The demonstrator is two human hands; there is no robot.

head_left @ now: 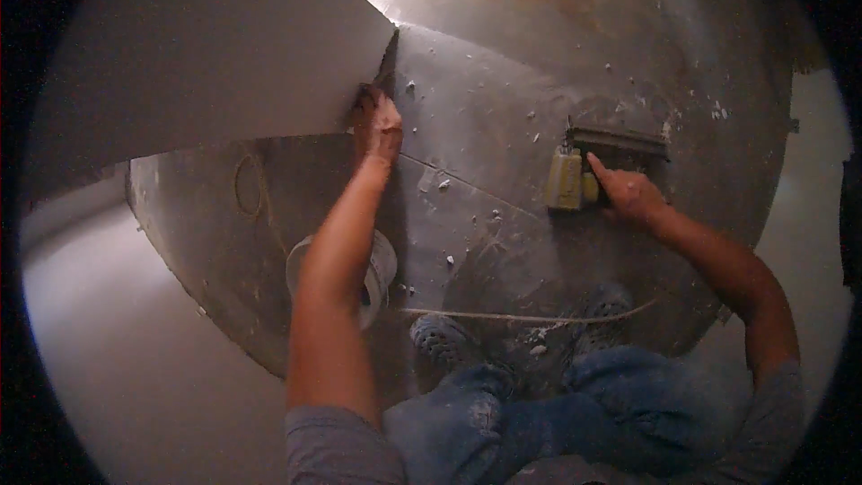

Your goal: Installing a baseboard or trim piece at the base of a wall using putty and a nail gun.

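A large flat pale grey board (pixel 206 45) fills the upper left, raised above the floor. My left hand (pixel 381 126) is closed on its right-hand edge near the lower corner, with the fingertips partly hidden in shadow. On the right, my right hand (pixel 631 194) is wrapped around a tool with a boxy yellow body (pixel 565 181) and a long dark bar (pixel 620 141) across its far side. The forefinger stretches forward along the tool, while the grip itself lies hidden under the palm. The tool is at or just above the floor; I cannot tell which.
Behind my left forearm stands a white bucket (pixel 384 260), partly covered. White crumbs (pixel 444 184) lie scattered over the dusty grey floor (pixel 485 81). A thin pale strip or cord (pixel 530 316) runs across in front of my shoes (pixel 442 339). Pale walls (pixel 117 305) rise at both sides.
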